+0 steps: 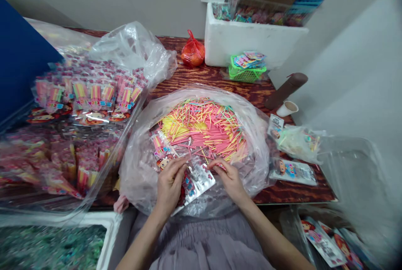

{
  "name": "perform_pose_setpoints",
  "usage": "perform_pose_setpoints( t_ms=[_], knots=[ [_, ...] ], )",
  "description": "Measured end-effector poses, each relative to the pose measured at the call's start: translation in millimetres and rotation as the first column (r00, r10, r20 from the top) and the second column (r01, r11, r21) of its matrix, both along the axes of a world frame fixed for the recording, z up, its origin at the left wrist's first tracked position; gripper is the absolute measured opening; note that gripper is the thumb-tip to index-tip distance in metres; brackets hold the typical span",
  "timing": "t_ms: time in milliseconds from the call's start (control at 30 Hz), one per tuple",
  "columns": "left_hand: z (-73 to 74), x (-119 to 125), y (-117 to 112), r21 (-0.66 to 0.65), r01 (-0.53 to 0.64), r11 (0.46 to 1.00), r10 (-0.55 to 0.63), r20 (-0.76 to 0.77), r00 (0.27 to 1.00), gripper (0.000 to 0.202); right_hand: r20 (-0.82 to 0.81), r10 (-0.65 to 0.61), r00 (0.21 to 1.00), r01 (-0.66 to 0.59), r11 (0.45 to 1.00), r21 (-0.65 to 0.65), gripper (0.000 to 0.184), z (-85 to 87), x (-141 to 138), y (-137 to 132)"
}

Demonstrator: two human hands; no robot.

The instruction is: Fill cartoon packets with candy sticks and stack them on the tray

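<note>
A plastic bag (pixel 132 169) with a rolled-down rim lies in front of me, holding a heap of thin pink, yellow and green candy-like sticks (pixel 213 129). My left hand (pixel 171 182) is closed, thumb against fingers, on a printed plastic packet (pixel 202 180) with a silvery-white panel. My right hand (pixel 228 177) is also closed in a pinch, just right of that packet's upper corner. Whatever sits between its fingertips is too small to make out. Beyond my left hand, a filled packet (pixel 161 146) with pink and yellow sticks rests in the bag.
Many filled packets crowd a clear tub (pixel 108 163) at left. Behind stand a red bag of round fruit (pixel 192 52), a green basket (pixel 247 73) and a white foam box (pixel 257 37). A brown flask (pixel 287 89), paper cup (pixel 287 109) and flat packet (pixel 293 172) are at right.
</note>
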State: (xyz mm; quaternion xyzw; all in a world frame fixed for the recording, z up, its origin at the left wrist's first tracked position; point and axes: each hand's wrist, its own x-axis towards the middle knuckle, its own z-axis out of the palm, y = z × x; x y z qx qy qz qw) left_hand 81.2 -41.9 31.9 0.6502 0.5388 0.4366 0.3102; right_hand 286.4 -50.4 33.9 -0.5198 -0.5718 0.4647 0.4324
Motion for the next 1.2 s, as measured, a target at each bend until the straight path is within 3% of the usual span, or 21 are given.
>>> perform_pose_setpoints(
  t_ms=[167,400,567,667,733,833,933,1033,1100,1200],
  knots=[
    [7.1,2.6,1.8,-0.013,0.015,1.000,-0.015,0.036,0.999,0.018,-0.039,0.000,0.999,-0.001,0.999,-0.034,0.019,3.6,0.5,3.2],
    [4.5,5.7,1.7,-0.037,0.073,0.997,-0.071,0.054,0.996,0.018,-0.032,0.004,0.999,-0.004,1.000,-0.014,0.017,13.9,-0.7,13.5],
    [3.6,4.0,2.2,-0.049,0.077,0.996,-0.074,0.053,0.996,0.019,-0.050,0.025,0.998,-0.027,0.999,-0.043,0.018,12.0,-2.6,15.1],
    [2.4,2.4,1.3,-0.057,0.075,0.996,-0.072,0.043,0.996,0.020,0.006,0.032,0.999,-0.032,0.999,-0.043,0.017,5.5,1.0,14.9],
    [0.8,1.2,0.5,-0.055,0.071,0.996,-0.069,0.043,0.997,0.020,0.156,0.012,0.988,-0.009,1.000,-0.019,0.015,-1.9,6.1,14.0],
    [-2.5,0.5,-0.8,-0.053,0.071,0.996,-0.069,0.043,0.997,0.018,0.521,-0.007,0.854,-0.045,0.995,0.086,0.017,-13.9,12.0,10.2],
    [-6.6,2.6,-2.1,-0.062,0.093,0.994,-0.091,0.036,0.995,0.017,0.806,0.033,0.591,-0.201,0.974,0.107,0.022,-20.6,8.0,5.2],
    [-11.1,6.2,-3.3,-0.085,0.140,0.986,-0.139,0.021,0.990,0.018,0.937,0.029,0.349,-0.282,0.957,0.076,0.019,-20.3,-3.6,4.1],
    [-13.9,7.8,-4.1,-0.106,0.164,0.981,-0.164,0.010,0.986,0.018,0.960,0.016,0.279,-0.299,0.952,0.071,0.017,-18.1,-9.7,6.5],
    [-18.2,7.5,-5.3,-0.123,0.163,0.979,-0.164,0.005,0.986,0.019,0.943,0.030,0.330,-0.309,0.948,0.078,0.018,-14.8,-8.3,12.0]
  ],
)
